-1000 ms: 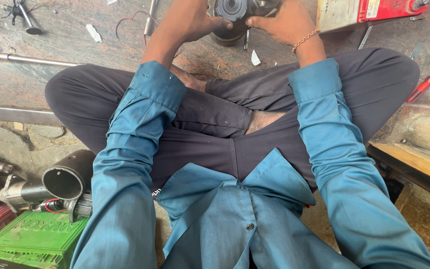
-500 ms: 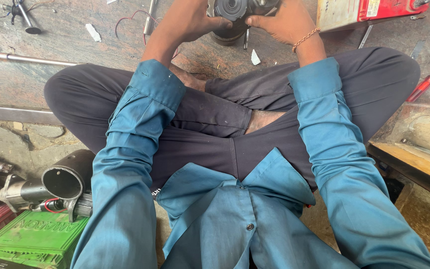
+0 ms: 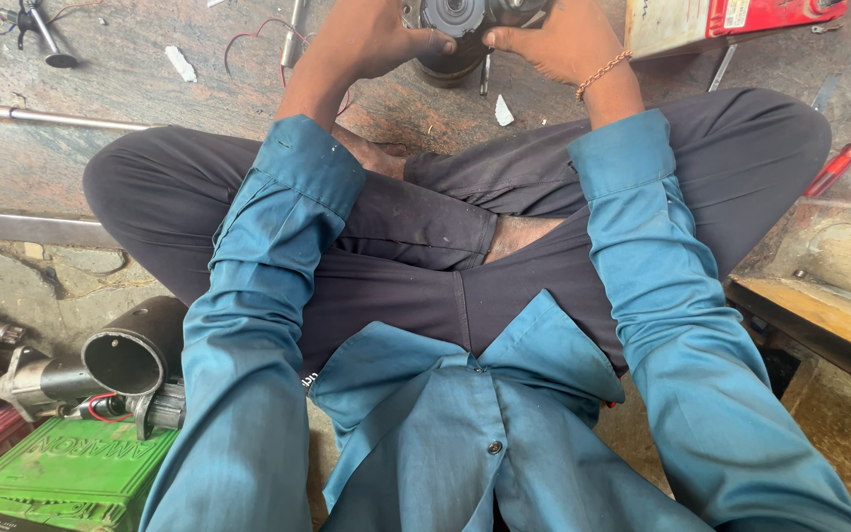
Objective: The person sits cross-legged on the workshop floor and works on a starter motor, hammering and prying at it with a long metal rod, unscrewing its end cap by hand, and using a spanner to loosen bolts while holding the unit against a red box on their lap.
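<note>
I sit cross-legged on a stone floor in blue sleeves and dark trousers. Both hands meet at the top edge of the view around a round dark metal motor part (image 3: pixel 457 22). My left hand (image 3: pixel 378 37) grips its left side, thumb against the rim. My right hand (image 3: pixel 556 39), with a thin bracelet at the wrist, grips its right side. The upper part of the motor part is cut off by the frame. A second dark round piece (image 3: pixel 450 67) sits just below it on the floor.
A red-handled screwdriver (image 3: pixel 844 158) lies at right, a red and cream box (image 3: pixel 731 18) at top right. A metal rod (image 3: pixel 61 118) lies at left. A black cylinder housing (image 3: pixel 135 347), a starter motor (image 3: pixel 46 379) and a green battery (image 3: pixel 71 473) sit lower left. A wooden-edged tray (image 3: pixel 819 305) is at right.
</note>
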The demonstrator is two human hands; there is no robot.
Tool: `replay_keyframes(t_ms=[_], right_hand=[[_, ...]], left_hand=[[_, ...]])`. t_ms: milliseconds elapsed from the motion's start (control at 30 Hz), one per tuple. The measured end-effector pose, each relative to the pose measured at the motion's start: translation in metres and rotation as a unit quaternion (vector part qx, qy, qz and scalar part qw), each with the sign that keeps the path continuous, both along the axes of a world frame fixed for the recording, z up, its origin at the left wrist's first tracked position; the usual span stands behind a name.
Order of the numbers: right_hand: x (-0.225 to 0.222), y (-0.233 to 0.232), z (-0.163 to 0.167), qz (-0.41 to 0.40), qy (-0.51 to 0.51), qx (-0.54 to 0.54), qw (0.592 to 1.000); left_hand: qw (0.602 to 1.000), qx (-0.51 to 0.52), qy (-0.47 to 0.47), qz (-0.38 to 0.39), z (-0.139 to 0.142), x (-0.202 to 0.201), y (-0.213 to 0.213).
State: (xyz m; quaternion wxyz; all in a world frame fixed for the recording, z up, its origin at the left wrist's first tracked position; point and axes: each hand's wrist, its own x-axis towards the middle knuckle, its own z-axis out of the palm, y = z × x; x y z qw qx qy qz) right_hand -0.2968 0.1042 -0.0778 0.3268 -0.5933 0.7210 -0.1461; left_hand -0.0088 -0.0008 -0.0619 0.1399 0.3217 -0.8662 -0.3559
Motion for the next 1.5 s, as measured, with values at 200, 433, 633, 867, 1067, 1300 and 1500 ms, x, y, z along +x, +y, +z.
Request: replay_keyframes(t_ms=[200, 433, 633, 867, 1067, 1300, 1500], right_hand=[[0.022, 0.006, 0.034, -0.071, -0.290, 0.032, 0.954], [0.051, 0.010, 0.038, -0.173, -0.391, 0.009, 0.904], [0.051, 0.011, 0.033, -0.169, -0.401, 0.003, 0.900], [0.056, 0.009, 0.031, -0.179, -0.413, -0.024, 0.893], [0.060, 0.009, 0.023, -0.201, -0.386, -0.040, 0.900], [0.060, 0.009, 0.018, -0.212, -0.438, -0.036, 0.873], [0.048, 0.012, 0.022, -0.182, -0.528, 0.009, 0.829]], left_hand=[[1.000, 0.022, -0.005, 0.021, -0.002, -0.002, 0.000], [0.959, 0.257, -0.005, 0.117, 0.000, 0.008, -0.001], [0.952, 0.278, 0.100, 0.082, 0.001, 0.006, 0.006], [0.966, 0.234, 0.073, 0.076, -0.001, 0.003, 0.002], [0.982, 0.152, 0.087, 0.069, 0.001, 0.001, 0.006], [0.934, 0.262, 0.231, 0.067, 0.003, 0.006, 0.012], [0.976, 0.138, 0.159, 0.061, 0.004, 0.008, 0.009]])
